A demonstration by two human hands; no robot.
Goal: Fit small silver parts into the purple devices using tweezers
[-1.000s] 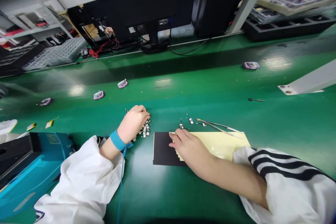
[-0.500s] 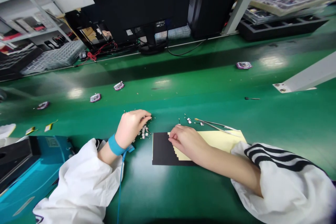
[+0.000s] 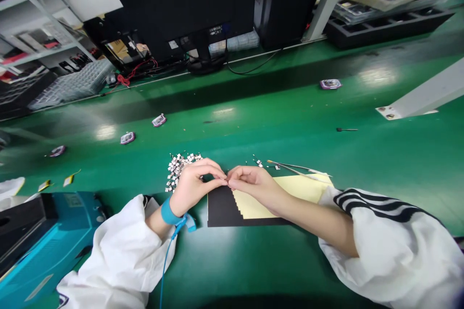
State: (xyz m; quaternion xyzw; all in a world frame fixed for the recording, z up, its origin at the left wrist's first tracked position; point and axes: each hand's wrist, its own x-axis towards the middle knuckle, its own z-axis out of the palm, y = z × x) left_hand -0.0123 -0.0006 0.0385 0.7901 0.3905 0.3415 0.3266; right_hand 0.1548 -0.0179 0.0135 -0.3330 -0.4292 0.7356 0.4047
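Observation:
My left hand [image 3: 197,181], with a blue wrist strap [image 3: 171,211] on it, is closed in a pinch. Its fingertips meet those of my right hand [image 3: 255,184], which is pinched too. What they hold, if anything, is too small to make out. Both hands hover over the black sheet [image 3: 224,210] and the stepped pale yellow sheets [image 3: 259,210] lying on it. Just beyond my left hand is a pile of small white parts with short dark leads [image 3: 176,166]. A few similar loose parts [image 3: 257,161] and a pair of tweezers [image 3: 295,169] lie past my right hand.
A blue-green box [image 3: 72,231] stands at the left. Several small purple-rimmed parts [image 3: 127,138] are spread over the green table [image 3: 224,270]. A monitor [image 3: 181,5] stands at the back, a white metal post [image 3: 424,91] and a small black brush-like tool [image 3: 346,130] at the right.
My left hand has moved right, away from the pile of small parts, and now meets my right hand at the fingertips. More of the pile shows. The view has shifted slightly.

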